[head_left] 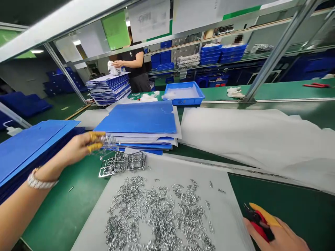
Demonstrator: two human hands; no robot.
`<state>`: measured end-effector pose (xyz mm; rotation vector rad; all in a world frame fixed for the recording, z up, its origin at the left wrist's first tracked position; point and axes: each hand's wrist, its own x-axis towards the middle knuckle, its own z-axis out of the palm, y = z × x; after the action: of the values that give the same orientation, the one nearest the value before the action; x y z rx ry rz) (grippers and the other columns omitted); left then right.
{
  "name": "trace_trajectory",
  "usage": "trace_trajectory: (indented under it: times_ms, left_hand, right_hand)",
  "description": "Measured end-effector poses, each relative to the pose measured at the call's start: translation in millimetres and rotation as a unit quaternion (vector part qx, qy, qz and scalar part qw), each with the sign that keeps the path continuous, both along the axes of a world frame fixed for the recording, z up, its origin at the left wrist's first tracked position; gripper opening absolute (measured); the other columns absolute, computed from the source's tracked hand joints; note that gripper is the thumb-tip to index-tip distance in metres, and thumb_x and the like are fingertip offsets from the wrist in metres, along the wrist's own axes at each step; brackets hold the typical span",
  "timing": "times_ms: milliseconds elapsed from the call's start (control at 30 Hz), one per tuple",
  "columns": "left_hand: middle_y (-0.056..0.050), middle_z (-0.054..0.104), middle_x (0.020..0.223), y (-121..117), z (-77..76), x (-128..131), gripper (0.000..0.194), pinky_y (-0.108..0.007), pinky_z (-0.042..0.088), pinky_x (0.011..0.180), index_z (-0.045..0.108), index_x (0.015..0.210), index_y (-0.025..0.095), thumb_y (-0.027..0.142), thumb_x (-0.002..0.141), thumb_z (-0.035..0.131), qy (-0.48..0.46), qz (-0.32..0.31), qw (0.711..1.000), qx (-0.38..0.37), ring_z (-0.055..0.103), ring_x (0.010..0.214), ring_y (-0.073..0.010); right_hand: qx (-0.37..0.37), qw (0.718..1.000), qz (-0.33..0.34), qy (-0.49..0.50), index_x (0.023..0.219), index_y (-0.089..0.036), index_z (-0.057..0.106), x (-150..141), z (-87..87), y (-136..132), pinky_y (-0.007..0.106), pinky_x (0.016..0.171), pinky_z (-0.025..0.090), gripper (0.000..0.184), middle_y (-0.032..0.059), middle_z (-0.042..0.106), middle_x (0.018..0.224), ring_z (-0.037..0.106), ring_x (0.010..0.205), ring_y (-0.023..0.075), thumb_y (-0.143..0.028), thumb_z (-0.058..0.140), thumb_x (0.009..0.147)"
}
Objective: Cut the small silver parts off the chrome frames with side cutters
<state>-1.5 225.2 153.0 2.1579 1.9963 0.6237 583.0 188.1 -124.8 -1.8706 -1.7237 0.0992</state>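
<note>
My left hand (82,144), with yellow finger cots on its fingertips, is closed on a shiny openwork frame of small parts (106,142), smeared by motion. Below it lie several chromed part frames (131,162), at the back left corner of a grey-white sheet (217,212). A wide scatter of small shiny metallic pieces (162,216) covers the sheet's middle. At the lower right, my right hand (280,233) grips red-handled nippers (259,221), jaws pointing up and left. A yellow finger cot covers one finger there.
Blue sheets layered with white ones (138,116) are stacked behind. More blue sheets (34,143) stand at the left. White sheeting (248,132) lies back right. A blue tray (184,94) sits beyond the stack. A co-worker (134,62) stands across the bench, under a metal rail (78,57).
</note>
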Motion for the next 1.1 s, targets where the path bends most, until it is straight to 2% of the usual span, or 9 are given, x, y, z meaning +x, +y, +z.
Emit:
trace_trajectory:
  times_ms: [67, 133, 233, 333, 467, 600, 800, 933, 1100]
  left_hand:
    - [0.000, 0.064, 0.128, -28, -27.0, 2, 0.042, -0.036, 0.052, 0.090, 0.070, 0.100, 0.032, 0.061, 0.075, 0.055, -0.006, -0.011, 0.998, -0.056, 0.062, 0.109, -0.0259]
    - [0.001, 0.064, 0.127, -34, -49.2, 21, 0.035, -0.037, 0.051, 0.091, 0.072, 0.093, 0.035, 0.059, 0.077, 0.052, 0.016, -0.040, 0.998, -0.056, 0.062, 0.109, -0.0255]
    - [0.000, 0.065, 0.126, -14, -74.7, 76, 0.030, -0.040, 0.046, 0.096, 0.071, 0.090, 0.033, 0.049, 0.084, 0.048, 0.075, -0.118, 0.990, 0.021, 0.061, 0.109, -0.0238]
    - [-0.003, 0.062, 0.131, 17, -100.6, 140, 0.028, -0.051, 0.036, 0.103, 0.071, 0.096, 0.027, 0.033, 0.091, 0.044, 0.166, -0.140, 0.970, 0.108, 0.055, 0.117, -0.0266]
    - [-0.007, 0.062, 0.130, 40, -139.8, 193, 0.031, -0.051, 0.029, 0.107, 0.070, 0.096, 0.023, 0.017, 0.091, 0.040, 0.192, -0.185, 0.956, 0.118, 0.050, 0.123, -0.0270]
    - [-0.010, 0.064, 0.126, 36, -164.8, 193, 0.027, -0.052, 0.026, 0.109, 0.070, 0.097, 0.021, 0.018, 0.089, 0.045, 0.207, -0.210, 0.951, 0.091, 0.056, 0.114, -0.0292]
    - [-0.007, 0.061, 0.130, 24, -173.9, 169, 0.023, -0.061, 0.000, 0.112, 0.068, 0.100, 0.027, 0.035, 0.080, 0.060, 0.210, -0.247, 0.946, 0.021, 0.045, 0.125, -0.0334]
    - [-0.008, 0.058, 0.133, 30, -179.0, 166, 0.027, -0.061, 0.006, 0.110, 0.069, 0.099, 0.026, 0.042, 0.079, 0.060, 0.192, -0.235, 0.953, -0.002, 0.045, 0.125, -0.0334]
    - [-0.008, 0.057, 0.135, 33, -179.3, 167, 0.027, -0.059, 0.012, 0.110, 0.068, 0.102, 0.025, 0.040, 0.082, 0.058, 0.163, -0.218, 0.962, -0.019, 0.051, 0.119, -0.0302]
  right_hand:
    - [-0.014, 1.000, -0.005, 0.004, 0.074, -0.028, 0.056, -7, 12.5, 0, 0.051, 0.067, 0.049, 0.034, 0.0094, 0.062, 0.076, 0.063, 0.076, 0.0347, -0.060, 0.047, 0.074]
    - [-0.027, 1.000, -0.004, -0.002, 0.074, -0.026, 0.055, -14, 23.4, -2, 0.051, 0.071, 0.049, 0.035, 0.0090, 0.062, 0.078, 0.062, 0.080, 0.0338, -0.060, 0.044, 0.073]
    - [-0.043, 0.999, -0.020, -0.008, 0.076, -0.024, 0.055, -22, 33.0, -7, 0.049, 0.076, 0.048, 0.034, 0.0086, 0.061, 0.081, 0.061, 0.085, 0.0314, -0.055, 0.042, 0.073]
    - [-0.040, 0.999, -0.029, -0.012, 0.073, -0.023, 0.053, -25, 36.2, -12, 0.047, 0.080, 0.047, 0.031, 0.0102, 0.061, 0.085, 0.059, 0.090, 0.0306, -0.052, 0.043, 0.074]
    - [-0.031, 0.999, -0.033, -0.011, 0.079, -0.021, 0.056, -26, 37.5, -17, 0.042, 0.079, 0.046, 0.027, 0.0076, 0.060, 0.084, 0.059, 0.086, 0.0267, -0.047, 0.045, 0.078]
    - [-0.020, 1.000, -0.021, -0.009, 0.088, -0.020, 0.059, -27, 39.2, -19, 0.040, 0.076, 0.045, 0.025, 0.0064, 0.059, 0.084, 0.058, 0.083, 0.0251, -0.041, 0.050, 0.078]
    - [-0.045, 0.999, -0.025, -0.002, 0.088, -0.019, 0.059, -27, 39.5, -21, 0.042, 0.079, 0.045, 0.025, 0.0074, 0.057, 0.084, 0.055, 0.086, 0.0261, -0.041, 0.053, 0.079]
    - [-0.019, 0.998, -0.014, 0.051, 0.095, -0.018, 0.059, -29, 50.5, -35, 0.041, 0.083, 0.046, 0.026, 0.0071, 0.058, 0.086, 0.056, 0.093, 0.0261, -0.039, 0.052, 0.081]
    - [0.029, 0.979, 0.079, 0.188, 0.117, -0.021, 0.054, -47, 71.3, -77, 0.040, 0.087, 0.049, 0.032, 0.0073, 0.062, 0.106, 0.059, 0.093, 0.0213, -0.031, 0.050, 0.087]
